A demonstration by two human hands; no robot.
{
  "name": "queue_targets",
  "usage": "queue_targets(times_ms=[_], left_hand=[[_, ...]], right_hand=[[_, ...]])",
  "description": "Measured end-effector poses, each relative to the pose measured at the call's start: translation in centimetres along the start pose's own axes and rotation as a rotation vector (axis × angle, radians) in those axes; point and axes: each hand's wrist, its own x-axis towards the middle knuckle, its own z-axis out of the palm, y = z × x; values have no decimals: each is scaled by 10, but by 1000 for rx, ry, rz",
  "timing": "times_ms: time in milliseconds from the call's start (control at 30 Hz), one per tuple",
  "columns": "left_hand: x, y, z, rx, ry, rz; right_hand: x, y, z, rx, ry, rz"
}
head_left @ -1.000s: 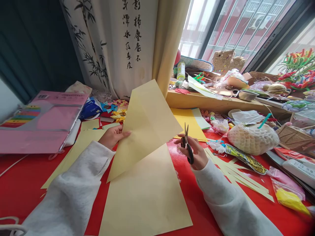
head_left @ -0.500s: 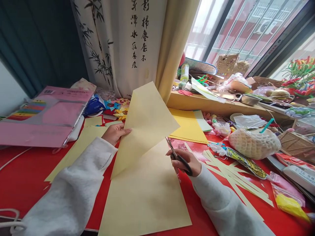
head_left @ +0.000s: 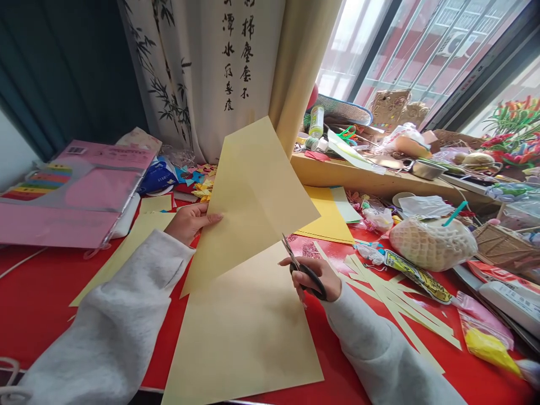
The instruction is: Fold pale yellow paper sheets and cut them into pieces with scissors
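My left hand (head_left: pixel 189 222) pinches the left edge of a pale yellow sheet of paper (head_left: pixel 253 191), thumb on top. That sheet is raised and tilted above a second pale yellow sheet (head_left: pixel 253 326), which lies on the red tabletop. In my right hand (head_left: pixel 318 275) is a pair of black-handled scissors (head_left: pixel 310 275), fingers through the loops. The blades point up and away, their tips close to the raised sheet's lower edge; whether they touch it I cannot tell.
Pale yellow paper strips (head_left: pixel 405 304) lie scattered to the right. Beyond them are a net-wrapped, coconut-like thing (head_left: pixel 434 242) with a straw and a cluttered windowsill (head_left: pixel 350 174). Yellow paper (head_left: pixel 324 214) lies behind; a pink pack (head_left: pixel 84 197) sits at left.
The raised sheet has lifted and shifted, its lower right edge now clear of more of the sheet below. My left hand moved slightly left and up. The scissors stay nearly in place.
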Motion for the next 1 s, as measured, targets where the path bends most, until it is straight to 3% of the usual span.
queue_targets(times_ms=[1000], left_hand=[[-1,0,1,49,-83,11]], right_hand=[[1,2,3,-63,-68,-27]])
